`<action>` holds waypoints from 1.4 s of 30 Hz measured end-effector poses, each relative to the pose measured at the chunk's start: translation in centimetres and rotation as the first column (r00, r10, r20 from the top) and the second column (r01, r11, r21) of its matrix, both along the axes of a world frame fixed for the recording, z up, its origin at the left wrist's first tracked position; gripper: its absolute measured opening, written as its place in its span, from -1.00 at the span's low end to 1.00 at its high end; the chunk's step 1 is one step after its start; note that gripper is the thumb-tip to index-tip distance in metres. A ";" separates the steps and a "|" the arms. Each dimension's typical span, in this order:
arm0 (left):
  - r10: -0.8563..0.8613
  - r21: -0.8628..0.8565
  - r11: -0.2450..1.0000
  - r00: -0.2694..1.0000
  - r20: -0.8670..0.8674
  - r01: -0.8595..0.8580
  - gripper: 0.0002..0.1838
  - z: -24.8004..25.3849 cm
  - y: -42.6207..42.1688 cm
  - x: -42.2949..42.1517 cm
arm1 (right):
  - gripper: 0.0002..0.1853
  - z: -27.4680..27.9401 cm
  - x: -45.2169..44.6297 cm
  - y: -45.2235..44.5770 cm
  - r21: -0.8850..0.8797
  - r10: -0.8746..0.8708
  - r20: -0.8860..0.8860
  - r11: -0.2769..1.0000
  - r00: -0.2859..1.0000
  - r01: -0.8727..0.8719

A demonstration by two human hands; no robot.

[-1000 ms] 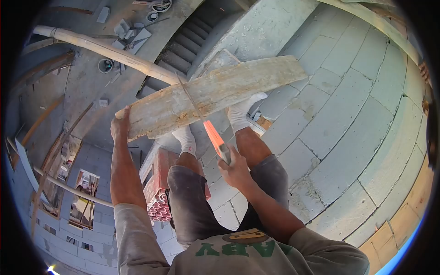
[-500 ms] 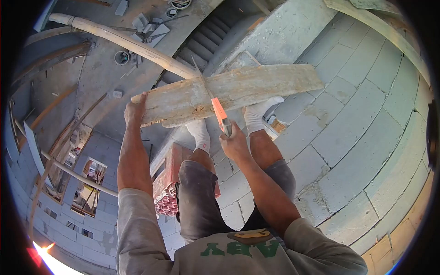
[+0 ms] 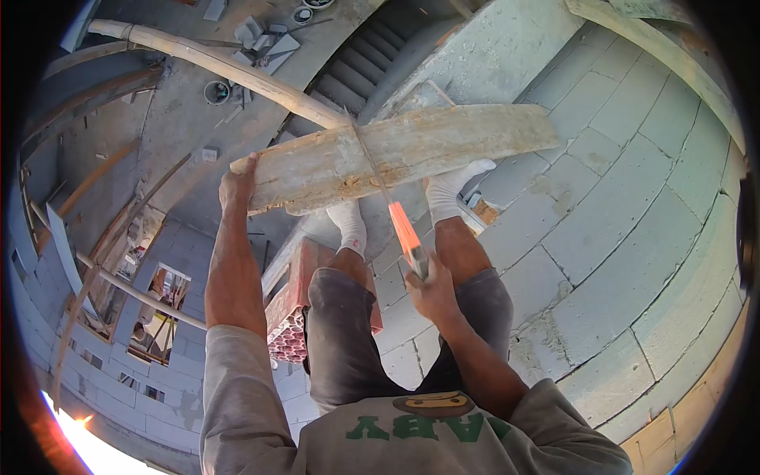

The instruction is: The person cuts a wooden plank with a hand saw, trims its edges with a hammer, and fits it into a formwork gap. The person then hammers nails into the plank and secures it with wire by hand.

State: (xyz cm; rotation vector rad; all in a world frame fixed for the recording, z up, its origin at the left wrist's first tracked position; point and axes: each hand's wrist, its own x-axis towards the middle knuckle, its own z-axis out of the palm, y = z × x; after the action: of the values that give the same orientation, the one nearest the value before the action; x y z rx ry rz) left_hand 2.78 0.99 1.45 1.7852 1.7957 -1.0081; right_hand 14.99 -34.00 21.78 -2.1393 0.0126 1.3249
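A long weathered wooden board lies across in front of me, above my sock-covered feet. My left hand grips the board's left end, with the fingers wrapped over its edge. In my right hand is a hand saw, held by its orange and grey handle. The thin blade slants up and left across the board, its tip near the far edge. Whether the teeth have cut into the wood cannot be made out.
A round wooden pole runs to the board's far edge. Behind it, stairs go down. A red-wrapped bundle stands beside my left leg. Grey block wall fills the right. A bucket and rubble lie on the lower floor.
My right hand has drawn the saw back toward my body and slightly right, so less blade reaches past the board. My left hand still holds the board's end.
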 end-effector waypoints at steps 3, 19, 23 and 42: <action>0.047 -0.026 0.999 0.999 0.004 -0.047 0.06 1.2 0.1 1.0 | -0.64 5.8 -1.5 -3.5 0.017 0.020 0.009 1.000 1.000 -0.020; -0.013 0.057 0.998 1.000 0.003 0.013 0.09 1.3 -0.5 -0.7 | -0.66 -7.3 0.2 2.5 0.027 -0.052 -0.005 0.998 0.999 0.052; -0.014 -0.014 1.000 1.000 0.018 0.014 0.09 1.1 0.0 0.7 | -0.66 -2.5 0.5 -0.2 0.049 0.034 -0.002 0.998 0.999 -0.033; 0.014 -0.004 1.000 1.000 0.003 -0.014 0.10 0.0 0.0 -1.2 | -0.72 -0.2 -1.8 -2.0 -0.013 -0.036 -0.027 0.999 0.999 0.035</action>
State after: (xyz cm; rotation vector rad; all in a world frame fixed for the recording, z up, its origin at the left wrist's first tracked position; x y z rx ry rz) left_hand 1.61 1.04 1.47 1.7691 1.8005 -1.0019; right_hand 13.17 -36.01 21.57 -2.1211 0.0697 1.3371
